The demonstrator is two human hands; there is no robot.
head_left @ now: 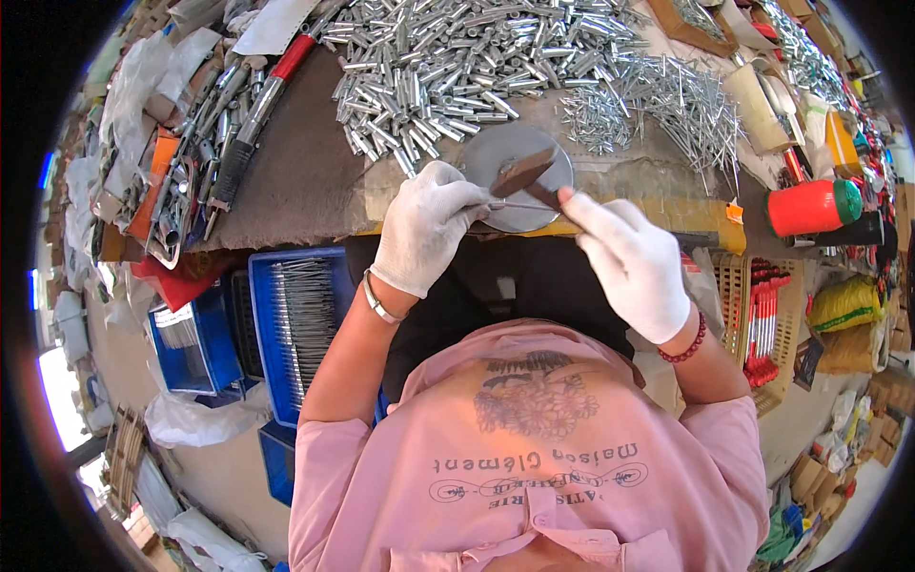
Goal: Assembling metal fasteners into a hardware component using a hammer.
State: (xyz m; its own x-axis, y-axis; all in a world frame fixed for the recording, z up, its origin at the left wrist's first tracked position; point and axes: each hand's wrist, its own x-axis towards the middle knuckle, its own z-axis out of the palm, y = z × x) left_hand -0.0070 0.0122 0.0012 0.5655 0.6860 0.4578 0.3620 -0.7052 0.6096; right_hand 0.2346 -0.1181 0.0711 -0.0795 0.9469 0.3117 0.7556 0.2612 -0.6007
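My left hand (429,229), in a white glove, is closed in a pinch on a thin metal rod (519,205) that points to the right. My right hand (629,262), gloved the same way, grips the dark handle of a small hammer (524,173) at its fingertips. The hammer's brownish head is over a round grey metal disc (494,153) at the bench's near edge, just above the rod. Whether head and rod touch, I cannot tell.
Silver metal sleeves (429,91) lie heaped behind the disc, with thin pins (681,105) to their right. Hand tools (253,124) crowd the left side. A red and green roll (810,208) is at right. Below the bench stand blue bins (262,334) and a yellow crate (732,296).
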